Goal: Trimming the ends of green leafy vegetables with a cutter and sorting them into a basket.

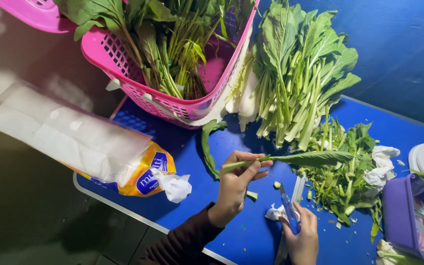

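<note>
Blue tabletop (207, 196) fills the middle and lower right of the frame, seen from above. Low in the centre, the person's left hand (234, 189), in a dark sleeve, pinches the pale cut end of a single leafy green stalk (295, 159) between thumb and fingers; the stalk stretches level toward the right, its leaf lying over a heap of trimmed greens (342, 179). Just right of it, at the bottom edge, the right hand (303, 235) is closed around a small blue-handled knife (288, 208), the blade pointing up toward the stalk; the blade itself is hard to make out, so it may be a different cutter. Small cut stem bits lie between the two hands.

Above the hands, a large bundle of untrimmed leafy greens (300, 68) rests on the table, beside a pink plastic basket (172, 105) holding more greens at top centre. A long plastic bag with a yellow and blue end (82, 142) lies at the left. A purple container (408, 216) sits at the lower right edge.
</note>
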